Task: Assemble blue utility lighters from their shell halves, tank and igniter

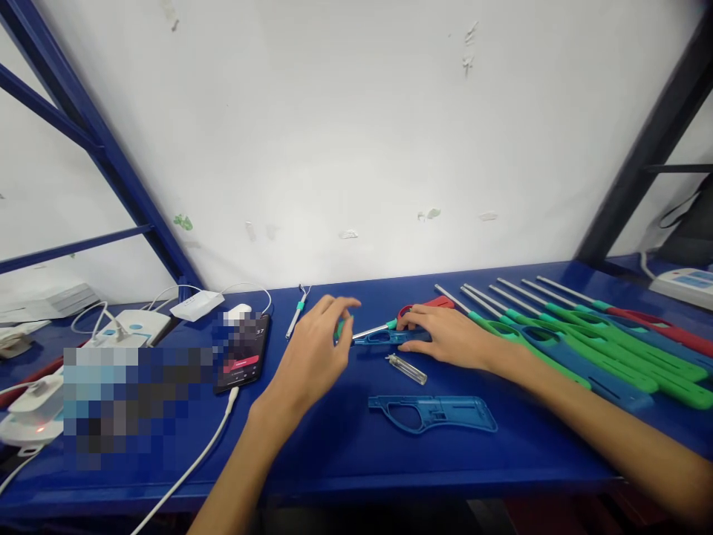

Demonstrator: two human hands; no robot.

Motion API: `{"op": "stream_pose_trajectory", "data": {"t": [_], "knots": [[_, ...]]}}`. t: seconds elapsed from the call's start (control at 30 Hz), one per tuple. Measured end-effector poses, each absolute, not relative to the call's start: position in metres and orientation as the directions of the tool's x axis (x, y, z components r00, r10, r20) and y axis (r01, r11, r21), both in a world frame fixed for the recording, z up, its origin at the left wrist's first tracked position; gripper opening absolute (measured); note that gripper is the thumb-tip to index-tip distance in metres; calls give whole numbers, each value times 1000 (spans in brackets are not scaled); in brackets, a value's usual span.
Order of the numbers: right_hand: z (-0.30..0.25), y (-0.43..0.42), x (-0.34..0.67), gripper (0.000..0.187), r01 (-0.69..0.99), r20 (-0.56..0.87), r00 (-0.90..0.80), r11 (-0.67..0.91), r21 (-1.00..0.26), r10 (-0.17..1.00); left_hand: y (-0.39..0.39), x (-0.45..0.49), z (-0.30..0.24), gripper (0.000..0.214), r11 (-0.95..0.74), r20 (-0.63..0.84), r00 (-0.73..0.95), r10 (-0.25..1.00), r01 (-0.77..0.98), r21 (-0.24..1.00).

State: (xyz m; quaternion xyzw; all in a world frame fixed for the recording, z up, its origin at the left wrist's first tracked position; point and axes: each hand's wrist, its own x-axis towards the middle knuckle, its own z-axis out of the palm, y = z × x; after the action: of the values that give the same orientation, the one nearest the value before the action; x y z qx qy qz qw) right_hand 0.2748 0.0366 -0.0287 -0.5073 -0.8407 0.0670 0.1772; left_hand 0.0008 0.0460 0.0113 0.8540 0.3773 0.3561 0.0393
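Observation:
My left hand [320, 342] is raised over the table with its thumb and fingers apart. A small green piece [339, 328] shows beside its thumb, partly hidden. My right hand [451, 336] lies palm down with its fingers around a blue plastic lighter handle half [384, 337]. Behind its fingers lies a red lighter handle [440, 302]; a metal tube [370, 331] with a green collar extends left from there. Just in front of the right hand is a clear fuel tank [408, 369]. Nearer the table's front edge lies another blue handle half [460, 413], inner side up.
Several long-necked lighters [590, 334] in green, blue and red lie in a row at right. A metal tube with green collar [296, 316] rests at the back. At left are a phone [253, 357], a white cable [206, 449] and power strips [137, 323].

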Motion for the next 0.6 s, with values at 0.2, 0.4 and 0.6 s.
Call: {"op": "stream_pose_trajectory", "data": {"t": [0.2,0.4,0.6], "knots": [[-25,36,275,50,834,206,-393,442,-331,896,26,-24,15,20,-566,321,466,824,691,449],[-4,-2,250,42,840,285,-315,406,-361,905,32,-29,6,20,-527,201,488,849,754,392],[-38,-69,242,27,812,412,-225,404,-421,883,67,-50,14,19,-313,200,268,942,917,247]]}}
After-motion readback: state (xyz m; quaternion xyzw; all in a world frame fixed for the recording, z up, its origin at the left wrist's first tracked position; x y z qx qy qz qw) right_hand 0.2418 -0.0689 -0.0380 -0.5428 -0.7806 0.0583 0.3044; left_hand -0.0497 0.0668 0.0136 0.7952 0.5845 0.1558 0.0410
